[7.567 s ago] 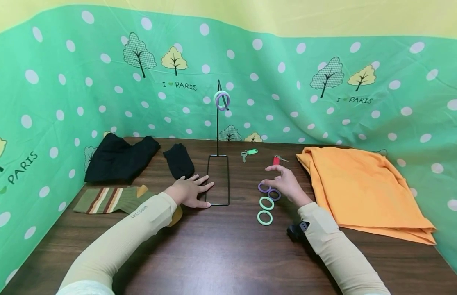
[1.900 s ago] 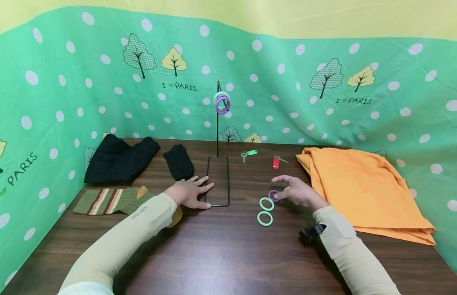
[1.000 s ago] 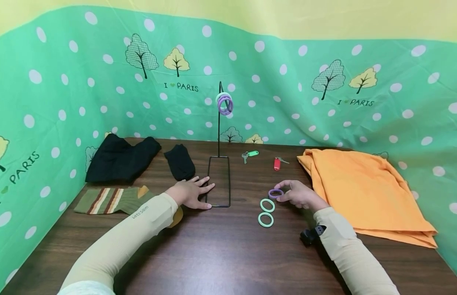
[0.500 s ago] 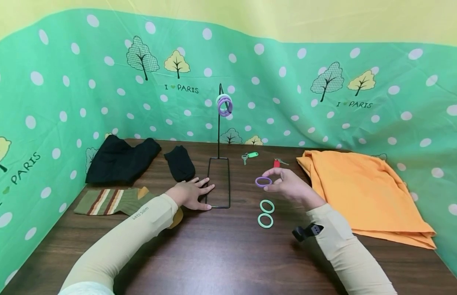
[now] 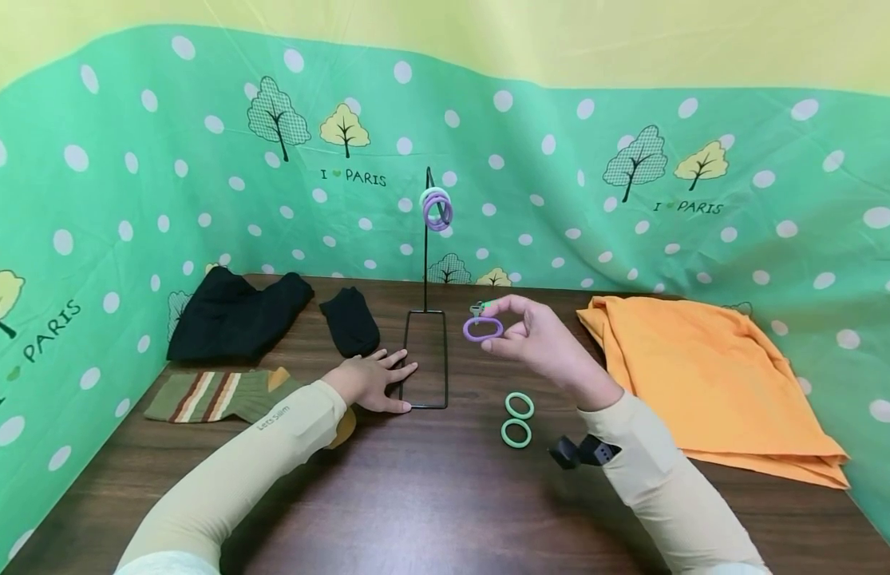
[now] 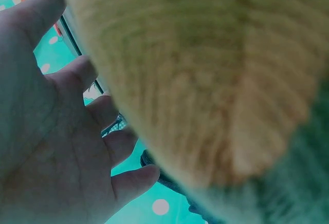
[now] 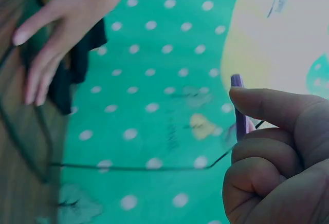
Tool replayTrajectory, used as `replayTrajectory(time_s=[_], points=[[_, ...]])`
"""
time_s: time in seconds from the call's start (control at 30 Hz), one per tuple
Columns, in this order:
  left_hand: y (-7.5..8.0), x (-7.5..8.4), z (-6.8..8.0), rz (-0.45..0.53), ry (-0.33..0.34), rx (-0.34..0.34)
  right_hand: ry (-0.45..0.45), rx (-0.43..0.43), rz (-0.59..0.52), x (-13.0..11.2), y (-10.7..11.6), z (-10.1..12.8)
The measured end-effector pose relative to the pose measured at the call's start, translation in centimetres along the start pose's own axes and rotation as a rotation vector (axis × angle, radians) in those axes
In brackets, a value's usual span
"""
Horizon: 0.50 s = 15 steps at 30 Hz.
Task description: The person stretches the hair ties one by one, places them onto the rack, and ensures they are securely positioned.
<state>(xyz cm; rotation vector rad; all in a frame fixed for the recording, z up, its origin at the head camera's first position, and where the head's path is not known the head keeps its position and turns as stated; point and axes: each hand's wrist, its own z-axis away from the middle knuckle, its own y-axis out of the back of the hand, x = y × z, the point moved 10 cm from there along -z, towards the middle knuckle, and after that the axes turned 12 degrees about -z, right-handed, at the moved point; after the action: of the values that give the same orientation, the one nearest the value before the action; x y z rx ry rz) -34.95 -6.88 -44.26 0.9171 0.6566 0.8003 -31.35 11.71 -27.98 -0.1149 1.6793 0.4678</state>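
My right hand (image 5: 520, 331) pinches a purple ring (image 5: 483, 328) and holds it in the air right of the black wire stand (image 5: 425, 303). In the right wrist view the purple ring (image 7: 237, 106) shows edge-on between thumb and fingers. Several rings (image 5: 437, 209), purple and pale green, hang on the stand's hook. Two green rings (image 5: 518, 418) lie on the table below my right hand. My left hand (image 5: 373, 379) lies flat on the table with straight fingers touching the stand's base frame (image 5: 425, 403). The left wrist view shows the left hand's palm (image 6: 56, 147) and sleeve.
An orange cloth (image 5: 703, 375) is spread at the right. Black garments (image 5: 236, 313) and a black sock (image 5: 351, 321) lie at the back left, a striped sock (image 5: 215, 394) nearer. A green-tagged key (image 5: 480, 307) lies behind my right hand. Green dotted fabric walls the table.
My right hand picked the purple ring off the table and lifted it up and left toward the stand. The left hand has stayed on the base.
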Motion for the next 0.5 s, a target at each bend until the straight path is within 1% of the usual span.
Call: replayTrajectory(time_s=[0.1,0.27,0.37,0.5], points=[[0.0,0.0,0.0,-0.001,0.001,0.002,0.074,0.018,0.004,-2.7,-0.4,-0.1],[0.0,-0.1,0.0,-0.004,0.008,-0.001,0.219,0.034,-0.039,-7.0,-0.9,-0.5],[-0.1,-0.1,0.0,-0.006,0.01,-0.006,0.281,0.051,-0.053,-8.8,-1.0,-1.0],[-0.1,0.0,0.0,-0.008,0.009,-0.008,0.346,0.099,-0.045,-10.4,-1.0,-1.7]])
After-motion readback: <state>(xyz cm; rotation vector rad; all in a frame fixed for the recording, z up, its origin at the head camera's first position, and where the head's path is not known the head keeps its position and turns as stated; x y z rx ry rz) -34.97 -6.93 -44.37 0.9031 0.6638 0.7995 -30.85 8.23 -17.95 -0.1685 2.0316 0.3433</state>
